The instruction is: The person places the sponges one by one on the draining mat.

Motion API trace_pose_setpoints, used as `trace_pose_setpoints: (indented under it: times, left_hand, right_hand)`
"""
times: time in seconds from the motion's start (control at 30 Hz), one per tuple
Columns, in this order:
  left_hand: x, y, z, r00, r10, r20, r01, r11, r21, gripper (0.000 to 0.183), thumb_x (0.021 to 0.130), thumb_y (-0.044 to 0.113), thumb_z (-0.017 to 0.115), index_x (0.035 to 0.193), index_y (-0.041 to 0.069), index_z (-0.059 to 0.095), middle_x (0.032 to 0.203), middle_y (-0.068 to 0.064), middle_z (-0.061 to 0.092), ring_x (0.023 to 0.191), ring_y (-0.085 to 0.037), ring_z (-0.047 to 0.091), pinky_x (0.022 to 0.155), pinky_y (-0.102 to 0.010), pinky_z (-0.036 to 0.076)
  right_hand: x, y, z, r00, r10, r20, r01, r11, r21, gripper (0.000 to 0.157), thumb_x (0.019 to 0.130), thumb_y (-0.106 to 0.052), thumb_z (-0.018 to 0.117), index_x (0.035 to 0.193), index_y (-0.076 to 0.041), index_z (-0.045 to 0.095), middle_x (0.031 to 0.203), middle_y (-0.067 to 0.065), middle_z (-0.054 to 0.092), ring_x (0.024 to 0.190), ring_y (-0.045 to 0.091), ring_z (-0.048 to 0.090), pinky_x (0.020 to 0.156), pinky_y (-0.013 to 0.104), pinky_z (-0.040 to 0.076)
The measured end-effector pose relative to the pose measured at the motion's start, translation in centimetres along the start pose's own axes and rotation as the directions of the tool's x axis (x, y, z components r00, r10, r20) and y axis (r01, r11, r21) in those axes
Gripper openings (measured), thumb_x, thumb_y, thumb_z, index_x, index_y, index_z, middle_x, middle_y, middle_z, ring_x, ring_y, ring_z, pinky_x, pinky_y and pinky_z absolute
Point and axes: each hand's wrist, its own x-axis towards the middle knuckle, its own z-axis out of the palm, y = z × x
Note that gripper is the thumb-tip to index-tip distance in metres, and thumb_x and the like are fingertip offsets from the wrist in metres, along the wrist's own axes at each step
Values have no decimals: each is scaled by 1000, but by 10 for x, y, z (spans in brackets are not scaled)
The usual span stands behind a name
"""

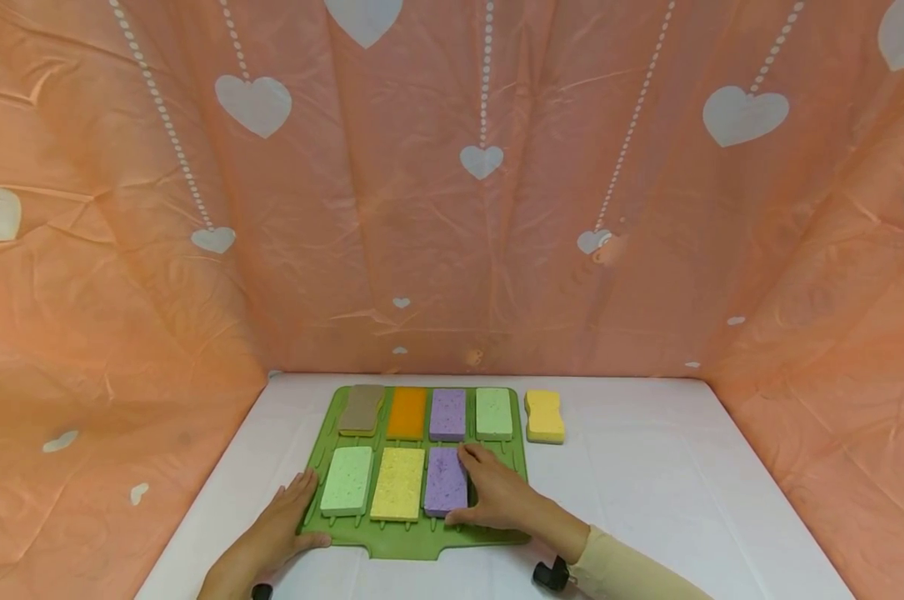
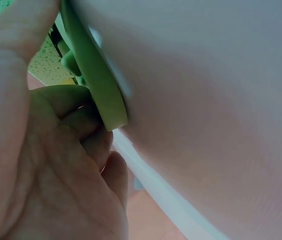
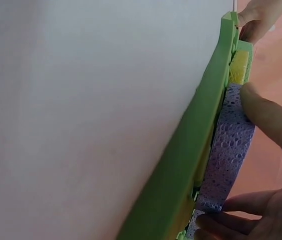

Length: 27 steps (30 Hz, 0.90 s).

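Note:
A purple sponge (image 1: 446,481) lies in the front row of a green ribbed mat (image 1: 402,546). My right hand (image 1: 500,493) grips it by its ends, thumb at the near end and fingers at the far end; the right wrist view shows its porous side (image 3: 225,150) between them. At the mat's front left corner my left hand (image 1: 275,521) rests against the edge, fingers along the left side and thumb by the front. Left of the purple sponge lie a yellow sponge (image 1: 397,485) and a light green sponge (image 1: 347,482).
In the mat's back row are a grey-topped sponge (image 1: 362,408), an orange sponge (image 1: 407,413), another purple sponge (image 1: 447,414) and another light green sponge (image 1: 493,413). A yellow notched sponge (image 1: 545,415) lies on the white table (image 1: 646,467) right of the mat. Orange heart-patterned sheeting (image 1: 481,267) surrounds the table.

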Motion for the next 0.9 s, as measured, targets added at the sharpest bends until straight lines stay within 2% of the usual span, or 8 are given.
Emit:
trace_pose_setpoints:
  times: [0.17, 0.2, 0.3, 0.4, 0.57, 0.67, 0.77, 0.9]
  left_hand:
    - [-1, -8, 5, 998, 46, -46, -44, 998, 33, 118, 82, 51, 86, 156, -21, 31, 164, -44, 25, 159, -49, 15, 125, -17, -11]
    - [-1, -6, 4, 999, 31, -38, -30, 999, 24, 118, 82, 51, 86, 157, -21, 30, 165, -42, 24, 159, -48, 14, 128, -23, -10]
    - [0, 2, 0, 1000, -24, 1, 24, 1000, 11, 117, 82, 45, 89, 159, -19, 28, 168, -40, 22, 159, -52, 14, 121, -13, -14]
    - [0, 7, -4, 998, -48, 29, 48, 999, 12, 117, 82, 41, 90, 159, -19, 26, 168, -39, 21, 158, -57, 14, 128, -25, -10]
    - [1, -7, 3, 1000, -3, -27, 4, 999, 45, 121, 80, 51, 88, 158, -20, 30, 167, -39, 25, 154, -61, 21, 124, -12, -9]
    - [1, -10, 4, 999, 3, -41, -1, 999, 49, 122, 79, 53, 88, 158, -19, 30, 168, -39, 25, 153, -60, 21, 104, 4, -15]
    - [0, -4, 2, 1000, -4, -23, 5, 1000, 31, 120, 80, 50, 88, 158, -19, 29, 167, -40, 24, 154, -60, 18, 109, -2, -15]
    - [-1, 7, -4, 999, -37, 15, 37, 999, 7, 118, 81, 42, 90, 160, -19, 27, 169, -39, 21, 157, -58, 15, 132, -40, -4]
  right_hand:
    - [-2, 2, 0, 1000, -11, -2, 11, 1000, 4, 116, 84, -61, 88, 164, 6, 36, 168, 25, 37, 153, 38, 43, 120, 54, 46]
    - [-2, 2, -1, 1000, -15, -3, 15, 1000, 6, 116, 85, -61, 87, 164, 6, 35, 168, 25, 37, 153, 38, 42, 120, 54, 45]
    - [-3, 3, -1, 1000, -23, -11, 24, 1000, 8, 116, 85, -60, 87, 164, 6, 35, 169, 25, 35, 154, 39, 40, 121, 55, 44]
    - [-4, 5, -2, 999, -30, -14, 30, 999, 17, 116, 85, -59, 88, 164, 6, 34, 170, 25, 34, 155, 40, 39, 122, 55, 43]
    - [-7, 9, -5, 1000, -23, 2, 23, 999, 44, 117, 85, -62, 86, 166, 4, 33, 171, 24, 34, 155, 39, 38, 120, 55, 45]
    - [-11, 14, -8, 1000, -15, -4, 15, 998, 65, 115, 86, -62, 85, 166, 3, 32, 171, 23, 33, 156, 39, 38, 118, 57, 46]
    - [-15, 18, -11, 1000, -9, -28, 11, 997, 82, 112, 88, -60, 85, 166, 2, 34, 172, 22, 33, 156, 40, 38, 117, 58, 47]
    - [-19, 25, -15, 998, -14, -65, 19, 996, 87, 109, 90, -61, 83, 166, 1, 35, 171, 21, 35, 153, 40, 42, 114, 57, 50]
